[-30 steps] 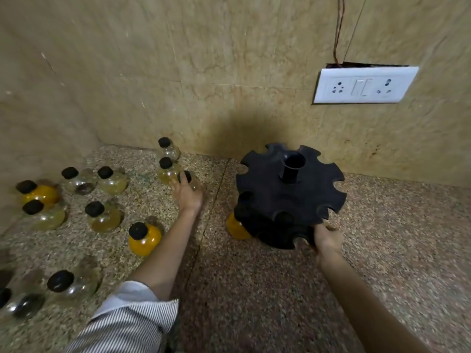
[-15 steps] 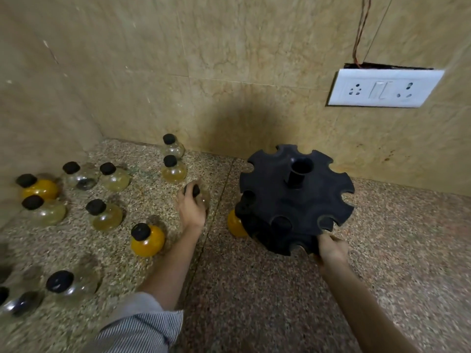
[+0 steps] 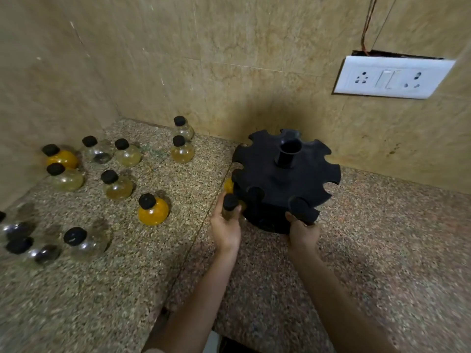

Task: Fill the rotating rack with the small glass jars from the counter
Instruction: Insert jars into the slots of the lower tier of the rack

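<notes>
Head view, the only one supplied. A black rack (image 3: 285,179) with a notched top disc and a short centre tube stands on the speckled stone counter (image 3: 382,238), close to the tiled wall (image 3: 229,59). The left hand (image 3: 226,229) is clamped round a small glass jar (image 3: 229,208) with a black cap, held upright just beside the rack's rim at roughly 8 o'clock of the disc; whether the jar touches the rack cannot be told. The right hand (image 3: 303,231) grips the rack's lower edge at about 5 o'clock, fingers closed on it, with a black-capped jar (image 3: 298,205) seated in the notch directly above. A yellow-filled jar (image 3: 228,185) shows partly behind the rack at 9 o'clock. The remaining jars stand loose on the counter well to the left of the rack, at 9 to 10 o'clock from it: an orange jar (image 3: 153,209) nearest, pale amber ones (image 3: 116,185) further out, and clear ones (image 3: 82,241) at the left edge, blurred. A white socket plate (image 3: 392,77) is fixed to the wall at 1 o'clock of the rack.
</notes>
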